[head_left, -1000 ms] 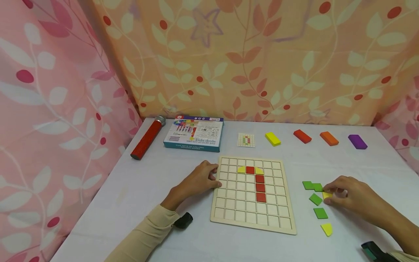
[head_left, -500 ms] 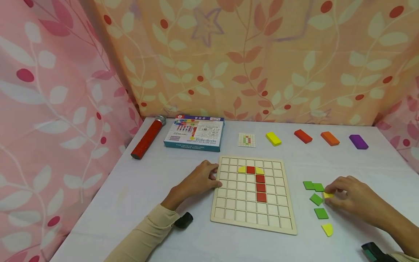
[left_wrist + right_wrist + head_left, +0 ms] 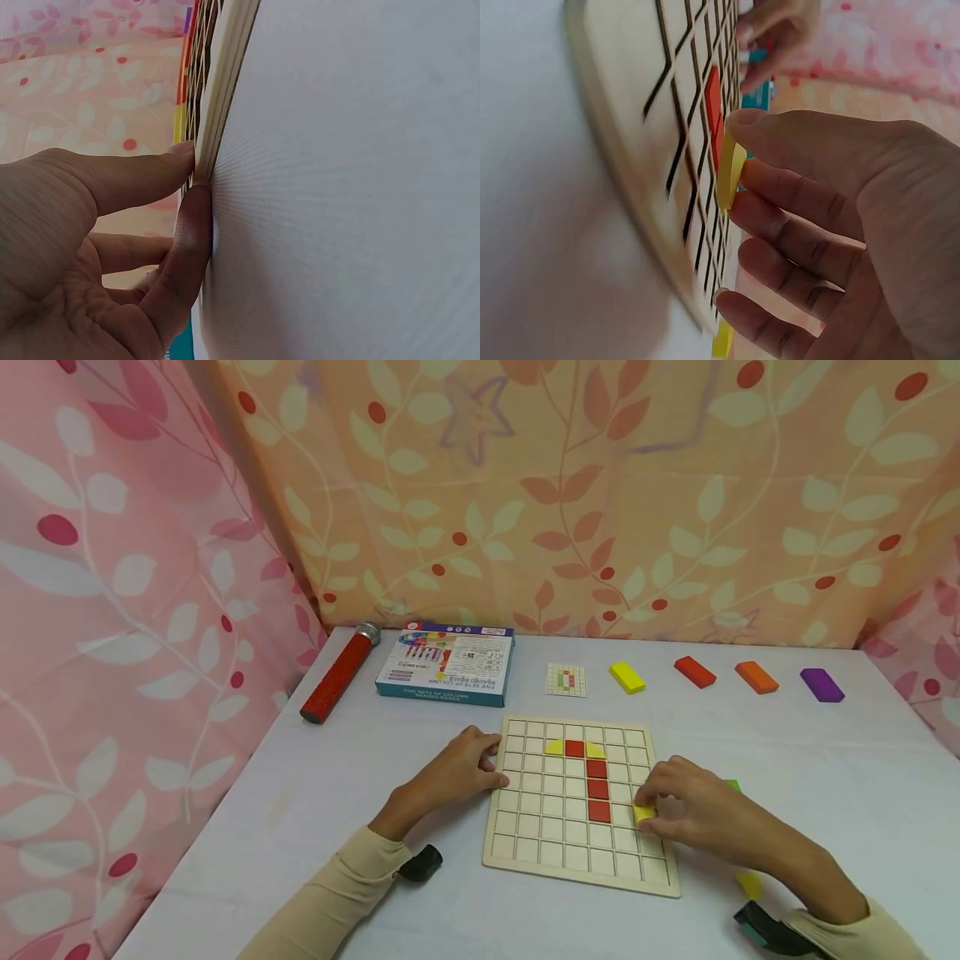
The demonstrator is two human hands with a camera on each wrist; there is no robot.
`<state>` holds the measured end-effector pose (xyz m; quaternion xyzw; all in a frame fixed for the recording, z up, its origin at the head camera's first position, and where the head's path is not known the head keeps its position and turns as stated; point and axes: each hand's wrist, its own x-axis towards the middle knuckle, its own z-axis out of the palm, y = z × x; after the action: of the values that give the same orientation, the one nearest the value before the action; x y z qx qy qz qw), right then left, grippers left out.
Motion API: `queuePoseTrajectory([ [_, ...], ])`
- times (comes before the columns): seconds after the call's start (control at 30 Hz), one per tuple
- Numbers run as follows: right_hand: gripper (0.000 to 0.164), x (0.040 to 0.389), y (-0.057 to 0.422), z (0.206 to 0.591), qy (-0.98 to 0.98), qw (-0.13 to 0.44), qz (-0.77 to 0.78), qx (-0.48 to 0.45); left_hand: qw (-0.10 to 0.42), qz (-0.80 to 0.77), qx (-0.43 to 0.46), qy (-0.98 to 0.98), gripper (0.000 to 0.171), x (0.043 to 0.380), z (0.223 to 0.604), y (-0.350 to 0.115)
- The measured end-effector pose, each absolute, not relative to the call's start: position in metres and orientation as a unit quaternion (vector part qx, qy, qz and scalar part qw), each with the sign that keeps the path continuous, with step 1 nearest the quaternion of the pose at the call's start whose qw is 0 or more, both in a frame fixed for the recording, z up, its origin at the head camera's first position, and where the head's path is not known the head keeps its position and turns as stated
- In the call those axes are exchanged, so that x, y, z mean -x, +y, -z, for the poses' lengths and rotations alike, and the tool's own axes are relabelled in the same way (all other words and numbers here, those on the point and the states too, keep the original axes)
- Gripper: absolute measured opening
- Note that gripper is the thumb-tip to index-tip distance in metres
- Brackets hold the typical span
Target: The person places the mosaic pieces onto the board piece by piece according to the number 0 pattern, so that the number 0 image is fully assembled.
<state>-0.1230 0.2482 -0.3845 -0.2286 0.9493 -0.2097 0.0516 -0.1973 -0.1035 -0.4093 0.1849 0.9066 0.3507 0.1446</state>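
In the head view my right hand pinches a yellow tile between thumb and fingertips, over the right side of the wooden grid board. The right wrist view shows this tile tilted on edge, close over the squares. My left hand holds the board's left edge with thumb and fingertip; its other fingers curl behind, as the left wrist view shows. On the board lie red tiles in a column, with one more red tile above, between two yellow rounded tiles.
Behind my right hand, a green tile and a yellow rounded tile show partly. Farther back are a pattern card, yellow, red, orange and purple blocks, a box and a red microphone.
My right hand has carried the yellow tile left from the loose green tiles to over the board's right side. The left hand stays at the board's edge.
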Motion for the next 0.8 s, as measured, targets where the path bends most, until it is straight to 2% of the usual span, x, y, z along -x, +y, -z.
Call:
queuePoseTrajectory([
  [0.3,0.016,0.124,0.210,0.392,0.927,0.052,0.217,0.300,0.146,-0.354,-0.185,0.905,0.073,0.198,0.409,-0.104],
  [0.8,0.015,0.122,0.206,0.395,0.914,0.053,0.224,0.334,0.145,-0.353,-0.183,0.906,0.072,0.198,0.409,-0.103],
])
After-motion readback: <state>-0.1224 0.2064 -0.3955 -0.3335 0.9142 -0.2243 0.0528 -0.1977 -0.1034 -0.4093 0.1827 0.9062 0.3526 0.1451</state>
